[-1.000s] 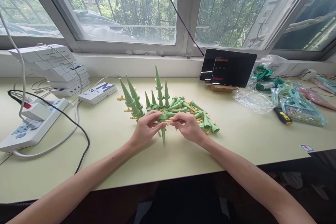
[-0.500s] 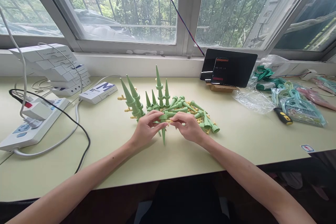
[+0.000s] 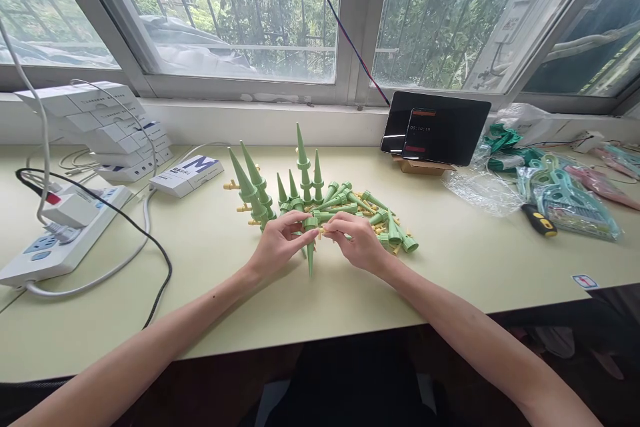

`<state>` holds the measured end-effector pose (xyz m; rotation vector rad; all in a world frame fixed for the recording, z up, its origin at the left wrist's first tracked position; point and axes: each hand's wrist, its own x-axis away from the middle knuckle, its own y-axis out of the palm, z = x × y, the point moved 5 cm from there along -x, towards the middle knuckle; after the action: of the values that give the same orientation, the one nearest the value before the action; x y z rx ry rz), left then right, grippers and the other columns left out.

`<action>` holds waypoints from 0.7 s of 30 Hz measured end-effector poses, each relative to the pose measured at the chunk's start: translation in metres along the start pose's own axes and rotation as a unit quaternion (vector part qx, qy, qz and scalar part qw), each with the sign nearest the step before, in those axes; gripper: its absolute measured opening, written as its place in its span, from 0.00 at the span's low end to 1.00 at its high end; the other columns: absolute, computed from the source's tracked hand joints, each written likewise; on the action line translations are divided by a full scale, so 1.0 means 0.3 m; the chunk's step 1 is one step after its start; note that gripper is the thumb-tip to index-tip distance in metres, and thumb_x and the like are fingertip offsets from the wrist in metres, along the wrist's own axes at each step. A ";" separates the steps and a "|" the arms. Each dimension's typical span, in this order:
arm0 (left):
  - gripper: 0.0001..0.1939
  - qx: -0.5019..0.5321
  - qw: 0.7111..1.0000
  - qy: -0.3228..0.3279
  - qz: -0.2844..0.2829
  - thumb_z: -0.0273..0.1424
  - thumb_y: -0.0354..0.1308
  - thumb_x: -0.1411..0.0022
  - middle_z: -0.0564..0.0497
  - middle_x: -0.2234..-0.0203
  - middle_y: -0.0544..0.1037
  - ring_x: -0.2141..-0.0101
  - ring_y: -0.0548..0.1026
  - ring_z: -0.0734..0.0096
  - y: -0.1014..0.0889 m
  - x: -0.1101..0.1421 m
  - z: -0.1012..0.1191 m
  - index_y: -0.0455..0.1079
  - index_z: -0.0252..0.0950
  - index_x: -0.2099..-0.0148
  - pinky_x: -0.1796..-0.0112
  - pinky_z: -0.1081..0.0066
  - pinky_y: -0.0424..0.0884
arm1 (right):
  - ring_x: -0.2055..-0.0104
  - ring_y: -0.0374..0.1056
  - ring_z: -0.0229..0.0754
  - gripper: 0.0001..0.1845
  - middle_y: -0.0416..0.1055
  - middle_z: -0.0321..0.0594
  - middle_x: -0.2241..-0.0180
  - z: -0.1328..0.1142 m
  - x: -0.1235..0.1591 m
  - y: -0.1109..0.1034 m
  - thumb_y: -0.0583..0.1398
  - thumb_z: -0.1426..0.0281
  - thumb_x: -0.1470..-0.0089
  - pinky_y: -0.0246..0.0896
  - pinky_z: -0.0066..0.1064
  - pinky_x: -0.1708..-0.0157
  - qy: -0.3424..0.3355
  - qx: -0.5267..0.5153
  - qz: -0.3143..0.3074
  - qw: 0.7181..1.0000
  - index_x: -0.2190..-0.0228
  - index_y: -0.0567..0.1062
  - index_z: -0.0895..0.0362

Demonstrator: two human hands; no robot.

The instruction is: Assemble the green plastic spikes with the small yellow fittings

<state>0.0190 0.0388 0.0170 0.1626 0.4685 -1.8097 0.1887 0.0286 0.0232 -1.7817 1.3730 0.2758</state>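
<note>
Green spike (image 3: 311,259), clamped in grip of left hand (image 3: 280,240); yellow peg (image 3: 321,232), pinched by right hand (image 3: 359,240).
Phone (image 3: 419,137), apparently reading "00:10:19"; white box (image 3: 186,178), large blue "M".

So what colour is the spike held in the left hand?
Green. The spike shows best in the head view, its tip pointing down.

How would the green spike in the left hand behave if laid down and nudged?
The green spike in the left hand is probably stiff and light: it looks like moulded plastic, and a pinch holds it. Its round taper suggests it might roll in a curve. The slender tip may be its most fragile part.
</note>
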 end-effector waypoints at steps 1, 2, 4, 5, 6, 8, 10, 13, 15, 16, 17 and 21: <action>0.16 0.002 1.000 -0.011 -0.001 0.37 0.67 0.43 0.49 0.66 0.79 0.69 0.81 0.65 0.000 -0.001 -0.001 0.75 0.35 0.55 0.67 0.64 0.83 | 0.69 0.66 0.40 0.11 0.71 0.41 0.68 0.000 0.000 0.000 0.56 0.69 0.37 0.63 0.32 0.69 -0.001 0.005 -0.001 1.000 0.69 0.76 0.54; 0.17 0.003 1.000 -0.024 -0.003 0.38 0.68 0.44 0.49 0.66 0.80 0.70 0.81 0.64 0.000 -0.002 -0.002 0.75 0.35 0.55 0.67 0.63 0.82 | 0.68 0.67 0.40 0.11 0.71 0.42 0.68 -0.001 0.000 0.000 0.55 0.69 0.37 0.64 0.32 0.69 -0.003 0.008 -0.002 1.000 0.69 0.76 0.54; 0.19 0.004 0.999 -0.049 -0.005 0.39 0.68 0.45 0.49 0.68 0.82 0.69 0.82 0.62 -0.002 -0.004 -0.004 0.75 0.35 0.55 0.66 0.63 0.82 | 0.68 0.67 0.40 0.12 0.71 0.42 0.68 -0.002 0.001 -0.001 0.55 0.69 0.36 0.65 0.32 0.68 -0.011 0.013 -0.004 1.000 0.69 0.77 0.54; 0.19 0.004 0.998 -0.060 -0.006 0.40 0.69 0.46 0.49 0.69 0.82 0.69 0.82 0.60 -0.004 -0.005 -0.005 0.75 0.35 0.55 0.66 0.63 0.82 | 0.68 0.67 0.40 0.12 0.71 0.42 0.68 -0.003 0.001 -0.001 0.55 0.69 0.36 0.65 0.32 0.68 -0.016 0.015 -0.004 1.000 0.69 0.77 0.54; 0.20 0.004 0.998 -0.068 -0.007 0.40 0.69 0.46 0.49 0.70 0.83 0.68 0.82 0.59 -0.005 -0.006 -0.005 0.75 0.35 0.55 0.66 0.63 0.82 | 0.68 0.67 0.40 0.12 0.72 0.42 0.68 -0.004 0.001 -0.001 0.55 0.70 0.36 0.65 0.32 0.68 -0.022 0.017 -0.004 1.000 0.68 0.77 0.54; 0.20 0.005 0.997 -0.081 -0.009 0.41 0.69 0.46 0.49 0.71 0.83 0.68 0.83 0.58 -0.009 -0.007 -0.005 0.75 0.35 0.55 0.66 0.63 0.81 | 0.68 0.68 0.40 0.11 0.72 0.42 0.68 -0.004 0.001 -0.001 0.55 0.71 0.36 0.66 0.31 0.68 -0.033 0.019 -0.001 0.999 0.67 0.77 0.54; 0.19 0.007 0.995 -0.097 -0.014 0.41 0.68 0.46 0.49 0.71 0.83 0.67 0.82 0.58 -0.012 -0.006 -0.006 0.75 0.34 0.55 0.66 0.64 0.81 | 0.67 0.68 0.39 0.11 0.72 0.42 0.67 -0.004 0.001 0.000 0.55 0.71 0.36 0.67 0.31 0.68 -0.045 0.020 0.002 0.999 0.66 0.78 0.54; 0.18 0.006 0.993 -0.119 -0.019 0.40 0.68 0.44 0.49 0.71 0.83 0.67 0.82 0.61 -0.014 -0.002 -0.007 0.75 0.35 0.55 0.65 0.67 0.80 | 0.68 0.69 0.39 0.10 0.72 0.42 0.67 -0.004 0.000 -0.001 0.56 0.71 0.36 0.67 0.30 0.69 -0.060 0.025 0.008 0.998 0.65 0.78 0.55; 0.17 0.005 0.993 -0.117 -0.016 0.39 0.68 0.44 0.50 0.70 0.82 0.67 0.82 0.62 -0.013 0.000 -0.004 0.75 0.35 0.55 0.66 0.68 0.80 | 0.68 0.68 0.39 0.09 0.72 0.42 0.68 -0.005 0.000 -0.003 0.57 0.71 0.36 0.67 0.30 0.69 -0.062 0.027 0.014 0.998 0.65 0.78 0.56; 0.17 0.004 0.994 -0.110 -0.011 0.38 0.68 0.45 0.50 0.70 0.82 0.68 0.82 0.63 -0.013 0.001 -0.002 0.75 0.35 0.55 0.66 0.69 0.80 | 0.68 0.68 0.39 0.08 0.72 0.42 0.68 -0.005 0.000 -0.003 0.57 0.71 0.36 0.66 0.30 0.69 -0.061 0.026 0.015 0.998 0.65 0.77 0.56; 0.17 0.002 0.995 -0.099 -0.007 0.38 0.68 0.45 0.50 0.69 0.82 0.68 0.81 0.64 -0.012 0.001 0.002 0.75 0.35 0.55 0.67 0.69 0.80 | 0.68 0.68 0.39 0.08 0.72 0.42 0.68 -0.005 0.000 -0.003 0.57 0.71 0.37 0.66 0.30 0.69 -0.059 0.023 0.015 0.998 0.65 0.77 0.56; 0.16 -0.010 0.999 -0.046 0.010 0.36 0.68 0.45 0.51 0.69 0.80 0.71 0.80 0.68 -0.005 -0.001 0.013 0.74 0.35 0.57 0.71 0.70 0.80 | 0.69 0.66 0.39 0.08 0.72 0.41 0.69 -0.004 0.000 0.000 0.57 0.71 0.36 0.63 0.30 0.70 -0.045 0.010 0.014 0.999 0.67 0.76 0.56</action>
<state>0.0184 0.0379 0.0210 0.0706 0.4179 -1.7833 0.1884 0.0278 0.0241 -1.7132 1.3333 0.3521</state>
